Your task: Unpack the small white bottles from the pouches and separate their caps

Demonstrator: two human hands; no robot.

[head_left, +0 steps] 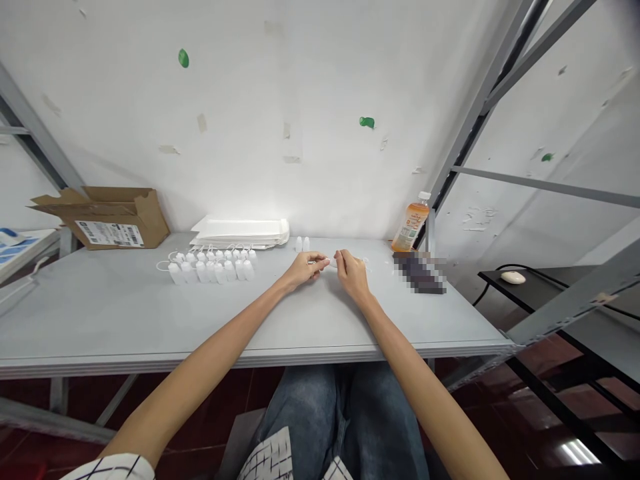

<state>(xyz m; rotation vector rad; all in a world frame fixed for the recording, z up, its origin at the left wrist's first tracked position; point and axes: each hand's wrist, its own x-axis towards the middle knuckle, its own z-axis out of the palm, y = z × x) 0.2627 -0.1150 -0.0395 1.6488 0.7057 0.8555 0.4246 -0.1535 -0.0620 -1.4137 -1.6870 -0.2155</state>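
Note:
Over the middle of the grey table, my left hand (305, 268) and my right hand (351, 272) are close together, fingertips almost meeting. A small white piece (333, 263) spans the gap between them, pinched by the fingers of both hands; its exact kind is too small to make out. Thin white strings (367, 263) lie just beyond my right hand. Behind my left hand, two small white bottles (303, 245) stand upright. Farther left, several small white bottles (210, 270) stand in two rows, some with white string loops at their tops.
An open cardboard box (117, 217) sits at the back left, beside a stack of flat white sheets (240, 232). At the back right stands an orange drink bottle (411, 223), with a blurred dark item (423, 275) in front. Metal posts frame the table (150, 327).

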